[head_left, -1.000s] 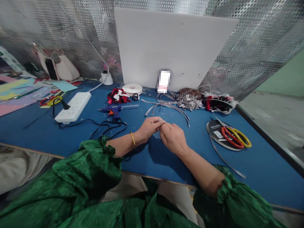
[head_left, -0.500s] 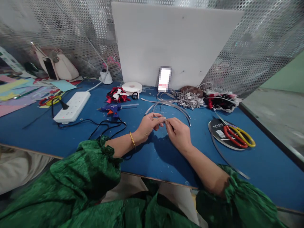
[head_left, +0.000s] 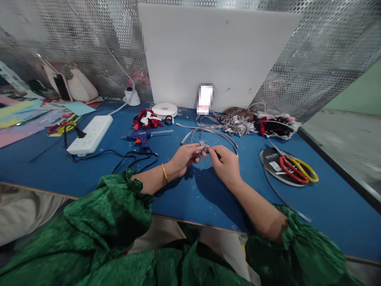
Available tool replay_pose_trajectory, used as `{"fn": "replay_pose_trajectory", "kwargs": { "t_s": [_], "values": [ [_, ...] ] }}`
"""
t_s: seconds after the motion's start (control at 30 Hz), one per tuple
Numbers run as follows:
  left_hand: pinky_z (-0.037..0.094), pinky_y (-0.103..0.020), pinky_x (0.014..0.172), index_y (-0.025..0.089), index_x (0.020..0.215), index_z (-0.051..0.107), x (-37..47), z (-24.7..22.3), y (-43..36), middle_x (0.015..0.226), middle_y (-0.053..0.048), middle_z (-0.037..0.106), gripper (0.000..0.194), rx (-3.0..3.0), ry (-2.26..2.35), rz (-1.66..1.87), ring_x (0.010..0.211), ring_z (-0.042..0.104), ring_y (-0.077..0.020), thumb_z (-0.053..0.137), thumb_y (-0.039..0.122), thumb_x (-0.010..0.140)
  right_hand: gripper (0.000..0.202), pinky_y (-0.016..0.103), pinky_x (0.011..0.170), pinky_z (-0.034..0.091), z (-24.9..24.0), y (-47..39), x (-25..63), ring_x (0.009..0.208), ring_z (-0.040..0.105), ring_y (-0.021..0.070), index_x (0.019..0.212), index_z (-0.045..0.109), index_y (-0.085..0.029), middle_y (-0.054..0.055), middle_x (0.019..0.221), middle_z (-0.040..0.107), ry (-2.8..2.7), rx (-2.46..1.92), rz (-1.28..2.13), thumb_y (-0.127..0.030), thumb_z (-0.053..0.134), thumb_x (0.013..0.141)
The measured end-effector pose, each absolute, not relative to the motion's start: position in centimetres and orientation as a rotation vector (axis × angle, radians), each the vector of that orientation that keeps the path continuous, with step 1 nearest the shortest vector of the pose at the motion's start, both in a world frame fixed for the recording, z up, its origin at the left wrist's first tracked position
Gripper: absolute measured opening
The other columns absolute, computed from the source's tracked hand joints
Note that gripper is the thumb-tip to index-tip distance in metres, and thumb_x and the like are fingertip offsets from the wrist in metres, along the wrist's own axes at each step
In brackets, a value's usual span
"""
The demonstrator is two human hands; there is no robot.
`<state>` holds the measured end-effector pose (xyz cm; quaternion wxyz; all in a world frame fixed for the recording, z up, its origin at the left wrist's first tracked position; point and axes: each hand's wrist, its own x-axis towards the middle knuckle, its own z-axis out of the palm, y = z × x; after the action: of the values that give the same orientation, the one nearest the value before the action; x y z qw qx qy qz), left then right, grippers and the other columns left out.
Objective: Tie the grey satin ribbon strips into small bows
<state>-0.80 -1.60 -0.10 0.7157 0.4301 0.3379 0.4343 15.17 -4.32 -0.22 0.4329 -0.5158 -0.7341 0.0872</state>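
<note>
Between my two hands, just above the blue table, is a small silver-grey ribbon bow (head_left: 202, 146). My left hand (head_left: 185, 159) pinches it with thumb and fingers from the left. From the right, my right hand (head_left: 224, 163) has its thumb and forefinger pressed together at the bow's edge. Beyond the hands lie loose grey ribbon strips (head_left: 218, 131), curved on the table. Behind them to the right is a heap of similar grey ribbon bows (head_left: 236, 124).
Left are a blue glue gun (head_left: 139, 138), its black cord and a white power strip (head_left: 91, 135). A white ribbon roll (head_left: 164, 110) and red-and-white bows (head_left: 146, 119) lie behind. Right, scissors (head_left: 297, 170) rest on a black ribbon spool (head_left: 269, 157). A phone (head_left: 205, 98) leans on a white board (head_left: 220, 51).
The grey bow has come into view above my left fingers. My left fingers have shifted and my right fingertips have moved slightly right.
</note>
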Motion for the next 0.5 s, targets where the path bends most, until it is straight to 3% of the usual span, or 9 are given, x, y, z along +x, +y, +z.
{"fn": "replay_pose_trajectory", "kwargs": {
  "t_s": [0.2, 0.37, 0.5],
  "values": [
    [0.026, -0.020, 0.047, 0.011, 0.078, 0.070, -0.54, -0.17, -1.64, 0.064, 0.001, 0.057, 0.029, 1.018, 0.872, 1.032, 0.048, 0.039, -0.0031, 0.076, 0.037, 0.067, 0.019, 0.027, 0.066, 0.040, -0.18, -4.13, 15.26, 0.071, 0.056, 0.0157, 0.084, 0.062, -0.019, 0.003, 0.080, 0.062, -1.699, -1.261, 0.357, -0.032, 0.050, 0.091],
    [0.026, -0.020, 0.046, 0.013, 0.079, 0.066, -0.58, -0.33, -1.56, 0.061, 0.002, 0.055, 0.027, 1.076, 0.864, 1.042, 0.048, 0.040, -0.0035, 0.073, 0.037, 0.070, 0.025, 0.027, 0.058, 0.037, -0.46, -3.76, 15.18, 0.059, 0.050, 0.0140, 0.074, 0.061, -0.019, 0.000, 0.064, 0.058, -1.703, -1.284, 0.688, -0.038, 0.055, 0.088],
    [0.026, -0.019, 0.046, 0.013, 0.075, 0.061, -0.52, -0.30, -1.65, 0.058, 0.003, 0.053, 0.026, 1.078, 0.878, 1.027, 0.048, 0.040, -0.0036, 0.074, 0.035, 0.069, 0.026, 0.027, 0.057, 0.035, -0.44, -3.68, 15.14, 0.054, 0.046, 0.0131, 0.068, 0.059, -0.019, -0.002, 0.055, 0.052, -1.725, -1.242, 0.785, -0.032, 0.052, 0.089]
  ]
}}
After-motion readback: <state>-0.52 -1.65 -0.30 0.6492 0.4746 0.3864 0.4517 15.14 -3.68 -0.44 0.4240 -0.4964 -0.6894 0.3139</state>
